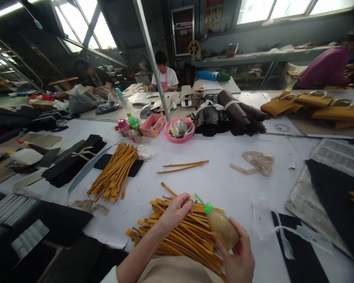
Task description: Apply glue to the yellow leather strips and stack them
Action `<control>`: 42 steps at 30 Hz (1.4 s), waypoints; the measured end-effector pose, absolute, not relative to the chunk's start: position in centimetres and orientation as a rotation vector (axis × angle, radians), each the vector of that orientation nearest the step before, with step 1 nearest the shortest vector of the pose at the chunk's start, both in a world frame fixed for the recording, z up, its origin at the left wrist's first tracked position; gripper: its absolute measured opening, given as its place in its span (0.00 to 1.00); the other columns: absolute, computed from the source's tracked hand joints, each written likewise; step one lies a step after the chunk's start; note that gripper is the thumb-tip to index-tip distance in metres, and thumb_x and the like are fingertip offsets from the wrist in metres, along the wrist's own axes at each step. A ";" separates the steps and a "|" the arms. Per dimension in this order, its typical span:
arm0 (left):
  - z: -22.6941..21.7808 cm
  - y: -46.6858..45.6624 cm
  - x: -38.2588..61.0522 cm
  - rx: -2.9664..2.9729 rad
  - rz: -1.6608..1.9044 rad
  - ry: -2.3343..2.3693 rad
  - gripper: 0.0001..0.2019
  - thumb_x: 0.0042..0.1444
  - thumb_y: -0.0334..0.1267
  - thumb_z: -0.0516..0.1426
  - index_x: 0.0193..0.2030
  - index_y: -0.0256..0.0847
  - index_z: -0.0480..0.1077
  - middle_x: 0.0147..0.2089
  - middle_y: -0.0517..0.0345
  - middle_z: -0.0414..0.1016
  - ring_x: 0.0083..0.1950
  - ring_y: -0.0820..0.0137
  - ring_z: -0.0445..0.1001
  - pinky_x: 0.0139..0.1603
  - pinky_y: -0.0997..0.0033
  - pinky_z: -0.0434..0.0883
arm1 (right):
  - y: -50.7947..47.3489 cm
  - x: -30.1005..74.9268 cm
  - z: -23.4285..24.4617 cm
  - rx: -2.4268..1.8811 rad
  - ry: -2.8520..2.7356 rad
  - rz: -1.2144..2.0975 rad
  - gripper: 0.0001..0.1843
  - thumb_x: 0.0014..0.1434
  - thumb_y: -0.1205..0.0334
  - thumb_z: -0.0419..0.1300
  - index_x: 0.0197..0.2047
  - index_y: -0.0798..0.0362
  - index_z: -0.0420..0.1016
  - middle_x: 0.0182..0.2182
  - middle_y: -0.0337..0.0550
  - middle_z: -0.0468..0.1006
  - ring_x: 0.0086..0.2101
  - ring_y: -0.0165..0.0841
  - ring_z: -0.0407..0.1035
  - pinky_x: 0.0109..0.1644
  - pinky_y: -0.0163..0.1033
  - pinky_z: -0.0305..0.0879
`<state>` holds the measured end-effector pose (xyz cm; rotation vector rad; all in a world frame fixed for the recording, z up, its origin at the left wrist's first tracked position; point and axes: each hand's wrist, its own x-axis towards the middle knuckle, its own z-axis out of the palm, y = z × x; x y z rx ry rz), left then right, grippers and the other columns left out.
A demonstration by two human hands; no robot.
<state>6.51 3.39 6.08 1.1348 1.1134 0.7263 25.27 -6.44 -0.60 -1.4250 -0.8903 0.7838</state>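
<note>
Left hand (179, 207) pinches an indistinct pale bit (194, 197); right hand (241, 251) clasps the squeeze bottle (222, 228), partly covering it. Its nozzle (200, 201) slants forward-left.

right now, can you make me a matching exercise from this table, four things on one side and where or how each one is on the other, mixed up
Things
1. squeeze bottle
2. round basket
3. black bundle
4. two loose straps

Places or states
A. tied with a pale strip
B. lying side by side
C. beside the pink box
D. in the right hand

Pairs: 1-D, 2-C, 3-A, 4-B
</note>
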 end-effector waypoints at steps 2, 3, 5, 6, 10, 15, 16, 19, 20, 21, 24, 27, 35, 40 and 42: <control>6.0 3.6 6.6 1.119 0.729 1.115 0.14 0.63 0.47 0.53 0.33 0.38 0.63 0.28 0.64 0.61 0.26 0.76 0.51 0.27 0.75 0.52 | -6.3 25.2 -0.7 -1.420 -0.808 0.777 0.33 0.49 0.57 0.73 0.58 0.47 0.69 0.55 0.47 0.71 0.51 0.43 0.70 0.50 0.44 0.73; 5.9 3.6 6.6 1.115 0.732 1.114 0.14 0.63 0.47 0.53 0.33 0.38 0.63 0.28 0.65 0.60 0.26 0.76 0.51 0.27 0.75 0.52 | -6.2 25.2 -0.8 -1.415 -0.794 0.780 0.34 0.48 0.58 0.73 0.57 0.47 0.69 0.55 0.47 0.71 0.51 0.43 0.70 0.51 0.44 0.73; 5.6 3.8 6.6 1.120 0.735 1.112 0.14 0.64 0.46 0.53 0.33 0.38 0.63 0.28 0.65 0.59 0.26 0.76 0.51 0.27 0.75 0.52 | -6.0 25.1 -0.8 -1.415 -0.799 0.821 0.34 0.46 0.58 0.75 0.56 0.48 0.71 0.54 0.47 0.72 0.51 0.44 0.70 0.52 0.44 0.72; 5.5 4.0 6.6 1.128 0.733 1.111 0.14 0.64 0.46 0.53 0.32 0.38 0.63 0.28 0.65 0.59 0.26 0.76 0.51 0.27 0.75 0.52 | -5.8 25.1 -0.7 -1.419 -0.786 0.846 0.34 0.45 0.57 0.75 0.55 0.48 0.72 0.53 0.47 0.73 0.51 0.44 0.71 0.51 0.44 0.72; 4.8 4.6 6.5 1.186 0.707 1.125 0.13 0.65 0.44 0.52 0.32 0.39 0.63 0.29 0.64 0.60 0.28 0.75 0.53 0.30 0.74 0.55 | -4.6 25.3 0.1 -1.417 -0.502 0.917 0.34 0.45 0.55 0.75 0.55 0.46 0.71 0.49 0.44 0.77 0.42 0.40 0.75 0.42 0.39 0.75; 4.1 5.5 6.3 1.404 0.704 1.190 0.16 0.68 0.49 0.47 0.37 0.40 0.66 0.31 0.63 0.61 0.32 0.73 0.59 0.36 0.73 0.60 | -3.6 27.5 0.7 -1.261 -0.210 1.141 0.30 0.49 0.52 0.73 0.53 0.46 0.71 0.44 0.43 0.80 0.35 0.38 0.78 0.32 0.35 0.74; 4.1 5.7 6.3 1.447 0.697 1.228 0.17 0.69 0.50 0.46 0.42 0.40 0.68 0.31 0.63 0.61 0.32 0.72 0.60 0.36 0.73 0.60 | -3.7 28.2 0.6 -1.253 -0.187 1.137 0.30 0.49 0.53 0.73 0.53 0.46 0.71 0.44 0.43 0.80 0.35 0.38 0.78 0.32 0.35 0.74; 4.5 6.5 6.4 1.515 0.706 1.338 0.19 0.69 0.51 0.46 0.55 0.43 0.68 0.30 0.64 0.62 0.31 0.72 0.60 0.34 0.73 0.59 | -3.9 30.0 0.1 -1.270 -0.152 1.075 0.29 0.49 0.54 0.74 0.53 0.47 0.72 0.46 0.44 0.80 0.36 0.38 0.79 0.33 0.33 0.74; 4.8 7.0 6.6 1.528 0.721 1.355 0.19 0.68 0.51 0.47 0.54 0.43 0.69 0.28 0.65 0.60 0.30 0.72 0.59 0.33 0.73 0.59 | -4.1 30.5 -0.1 -1.278 -0.148 1.065 0.28 0.50 0.54 0.73 0.53 0.47 0.72 0.46 0.44 0.80 0.36 0.38 0.79 0.33 0.33 0.74; 5.0 7.6 6.8 1.544 0.733 1.362 0.18 0.67 0.51 0.48 0.50 0.43 0.72 0.27 0.65 0.59 0.29 0.73 0.58 0.32 0.74 0.58 | -4.2 30.9 -0.3 -1.287 -0.144 1.059 0.28 0.50 0.54 0.73 0.52 0.48 0.72 0.46 0.44 0.80 0.36 0.38 0.80 0.34 0.33 0.74; 5.0 10.7 7.9 1.652 0.739 1.412 0.19 0.66 0.51 0.50 0.38 0.41 0.75 0.23 0.66 0.56 0.26 0.74 0.56 0.28 0.74 0.55 | -4.5 31.6 -0.7 -1.310 -0.121 1.047 0.27 0.50 0.55 0.73 0.52 0.48 0.73 0.46 0.43 0.81 0.35 0.38 0.80 0.33 0.32 0.74; 3.4 15.1 9.3 1.841 0.726 1.483 0.18 0.66 0.50 0.50 0.37 0.42 0.75 0.24 0.65 0.63 0.27 0.73 0.61 0.30 0.74 0.59 | -4.5 31.8 -1.1 -1.309 -0.088 1.011 0.27 0.50 0.55 0.74 0.51 0.48 0.73 0.44 0.43 0.81 0.34 0.38 0.80 0.32 0.32 0.75; -5.9 16.2 13.4 2.173 0.309 1.390 0.14 0.65 0.39 0.53 0.55 0.40 0.69 0.50 0.48 0.73 0.53 0.61 0.71 0.57 0.59 0.66 | -5.1 32.3 -2.2 -1.359 -0.012 0.985 0.30 0.47 0.55 0.75 0.51 0.50 0.71 0.42 0.45 0.82 0.33 0.39 0.80 0.31 0.33 0.74; -9.1 9.5 15.8 2.254 -0.014 0.999 0.11 0.56 0.41 0.64 0.45 0.45 0.74 0.42 0.55 0.74 0.43 0.65 0.74 0.44 0.69 0.71 | -5.3 32.2 -2.4 -1.378 -0.002 0.998 0.31 0.46 0.55 0.75 0.51 0.50 0.70 0.41 0.43 0.81 0.33 0.38 0.79 0.31 0.33 0.73; -9.8 8.3 16.5 2.285 -0.079 0.963 0.09 0.59 0.39 0.61 0.45 0.42 0.74 0.44 0.51 0.74 0.46 0.62 0.73 0.47 0.66 0.71 | -5.2 32.1 -2.3 -1.377 -0.008 1.004 0.31 0.46 0.55 0.75 0.51 0.50 0.70 0.42 0.43 0.81 0.33 0.38 0.79 0.31 0.34 0.73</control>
